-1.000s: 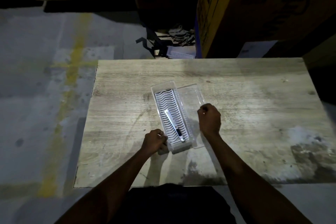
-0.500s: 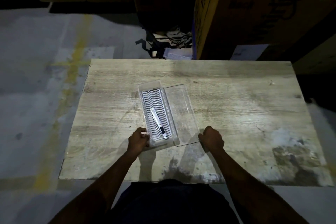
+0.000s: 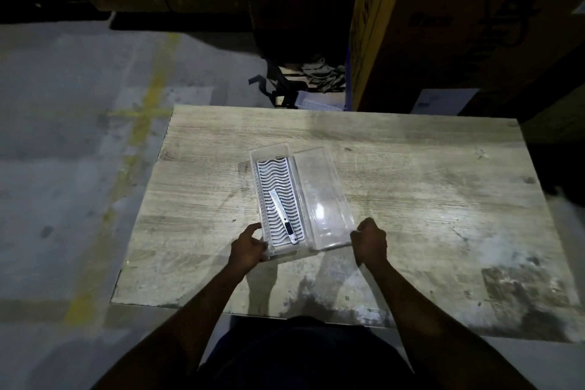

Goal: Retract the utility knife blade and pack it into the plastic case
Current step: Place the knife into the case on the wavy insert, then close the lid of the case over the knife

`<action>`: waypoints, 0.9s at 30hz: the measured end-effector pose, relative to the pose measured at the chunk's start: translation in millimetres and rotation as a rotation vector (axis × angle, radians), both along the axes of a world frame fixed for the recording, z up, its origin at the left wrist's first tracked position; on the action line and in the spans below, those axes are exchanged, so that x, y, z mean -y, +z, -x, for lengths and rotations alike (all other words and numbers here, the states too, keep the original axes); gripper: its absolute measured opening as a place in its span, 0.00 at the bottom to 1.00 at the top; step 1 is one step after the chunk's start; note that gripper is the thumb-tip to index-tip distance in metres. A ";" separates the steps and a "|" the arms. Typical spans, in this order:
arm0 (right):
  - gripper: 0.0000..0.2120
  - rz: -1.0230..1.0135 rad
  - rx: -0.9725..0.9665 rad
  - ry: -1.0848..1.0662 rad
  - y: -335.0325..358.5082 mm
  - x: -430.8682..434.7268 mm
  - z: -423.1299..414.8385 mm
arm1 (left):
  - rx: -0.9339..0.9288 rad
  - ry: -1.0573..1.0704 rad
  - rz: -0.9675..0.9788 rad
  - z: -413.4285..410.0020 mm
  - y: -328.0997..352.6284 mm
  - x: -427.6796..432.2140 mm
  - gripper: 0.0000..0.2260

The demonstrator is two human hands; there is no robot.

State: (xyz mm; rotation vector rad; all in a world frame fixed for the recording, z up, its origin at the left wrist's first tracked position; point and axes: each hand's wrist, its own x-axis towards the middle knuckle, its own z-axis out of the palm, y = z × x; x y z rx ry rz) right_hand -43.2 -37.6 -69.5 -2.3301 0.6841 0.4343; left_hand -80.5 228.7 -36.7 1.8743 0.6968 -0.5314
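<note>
The room is dim, with a grey concrete floor (image 3: 63, 187) crossed by worn yellow painted lines on the left. Behind the bench's far edge stand big cardboard boxes (image 3: 443, 25), at least two, one with a yellow side and paper labels; between them, on the floor, lies a tangle of dark straps and rags.

One bench (image 3: 411, 199) fills the middle: a pale wood-grain top, scuffed and blotched white toward its near right corner.

On it, near the middle of the near edge, sits one clear plastic case (image 3: 278, 199), lying open. Its tray holds a white ribbed liner, and its transparent lid (image 3: 323, 196) lies flat to the right, joined along the long side.

One utility knife (image 3: 282, 216) lies inside the tray on the liner, slanted, its dark end toward the near edge. Whether the blade is in, I cannot tell.

Two bare hands are at work. The left hand (image 3: 248, 247) has its grip around the tray's near left corner. The right hand (image 3: 369, 242) is clenched on the lid's near right corner.
</note>
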 end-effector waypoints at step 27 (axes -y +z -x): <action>0.12 0.047 0.859 1.027 77.0 -147.9 -25.8 | -0.073 0.078 0.254 -1.2 -11.7 -13.3 0.26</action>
